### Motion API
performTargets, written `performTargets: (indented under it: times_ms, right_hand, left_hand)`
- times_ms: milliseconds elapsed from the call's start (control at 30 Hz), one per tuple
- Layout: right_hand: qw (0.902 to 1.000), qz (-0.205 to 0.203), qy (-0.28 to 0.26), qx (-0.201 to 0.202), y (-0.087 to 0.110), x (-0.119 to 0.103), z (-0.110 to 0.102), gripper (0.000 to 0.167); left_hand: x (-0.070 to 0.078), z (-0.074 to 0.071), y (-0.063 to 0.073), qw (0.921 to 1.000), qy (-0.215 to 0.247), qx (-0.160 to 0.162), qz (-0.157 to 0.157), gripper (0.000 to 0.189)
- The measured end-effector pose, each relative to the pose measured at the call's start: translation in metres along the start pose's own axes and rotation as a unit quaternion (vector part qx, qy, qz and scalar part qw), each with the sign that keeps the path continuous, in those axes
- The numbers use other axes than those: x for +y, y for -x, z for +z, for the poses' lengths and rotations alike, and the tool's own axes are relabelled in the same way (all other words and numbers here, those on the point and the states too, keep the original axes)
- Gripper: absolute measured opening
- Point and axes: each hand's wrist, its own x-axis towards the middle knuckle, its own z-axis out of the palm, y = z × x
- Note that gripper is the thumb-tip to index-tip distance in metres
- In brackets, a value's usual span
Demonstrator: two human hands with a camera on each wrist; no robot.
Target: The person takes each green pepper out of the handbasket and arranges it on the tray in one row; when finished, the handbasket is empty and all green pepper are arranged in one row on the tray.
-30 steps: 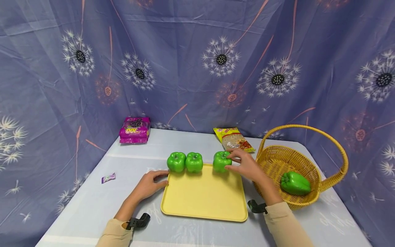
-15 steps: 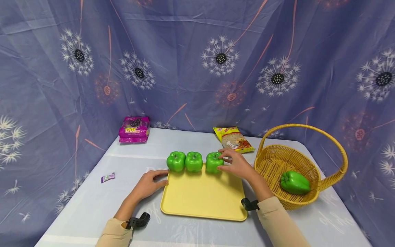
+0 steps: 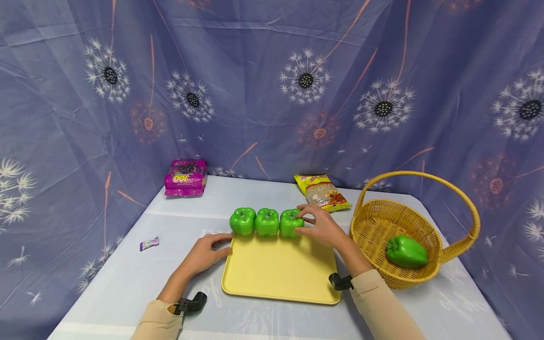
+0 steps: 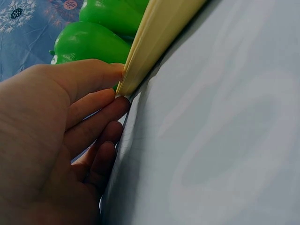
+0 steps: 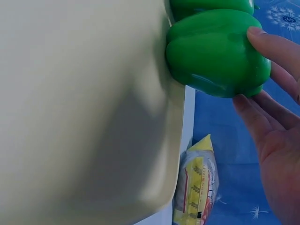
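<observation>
Three green bell peppers stand in a row along the far edge of a yellow tray [image 3: 276, 274]: a left pepper [image 3: 242, 222], a middle pepper [image 3: 267, 223] and a right pepper [image 3: 290, 224]. My right hand [image 3: 320, 226] holds the right pepper [image 5: 215, 54] from its right side, thumb and fingertips on opposite sides of it. That pepper now sits against the middle one. At the tray's left edge, near the far corner, my left hand [image 3: 206, 255] rests with its fingertips touching the rim [image 4: 140, 47]. Its fingers are loosely bent.
A wicker basket [image 3: 369, 222] with a tall handle stands to the right, with another green bell pepper [image 3: 406, 251] lying inside. A yellow food packet [image 3: 324, 192] and a purple packet [image 3: 185, 178] lie at the back. A small purple sweet [image 3: 149, 243] lies left.
My right hand has moved left with the right pepper, and the gap between it and the middle pepper has closed. My left hand has stayed at the tray's edge.
</observation>
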Motion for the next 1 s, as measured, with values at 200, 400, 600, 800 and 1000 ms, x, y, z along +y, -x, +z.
performTargets:
  times_ms: [200, 400, 600, 800, 1000]
  right_hand:
    - [1.0, 0.002, -0.004, 0.005, 0.003, 0.0, -0.002, 0.039]
    - [0.9999, 0.003, 0.01, 0.01, 0.008, -0.008, -0.008, 0.047]
    - [0.9995, -0.015, 0.026, 0.011, 0.015, -0.01, -0.019, 0.05]
    - [0.9972, -0.01, 0.073, 0.011, 0.027, -0.018, -0.039, 0.044]
    - [0.9938, -0.005, 0.111, -0.001, 0.04, -0.026, -0.064, 0.044]
  left_hand:
    - [0.002, 0.0, -0.001, 1.0, 0.004, -0.002, 0.003, 0.037]
    - [0.003, 0.0, 0.0, 1.0, 0.003, -0.002, -0.003, 0.037]
    - [0.002, 0.0, 0.0, 1.0, 0.003, -0.001, 0.0, 0.037]
    - [0.002, 0.001, 0.001, 0.9999, -0.004, -0.002, -0.009, 0.038]
    - [0.003, 0.0, 0.003, 0.9999, -0.003, 0.001, -0.012, 0.039]
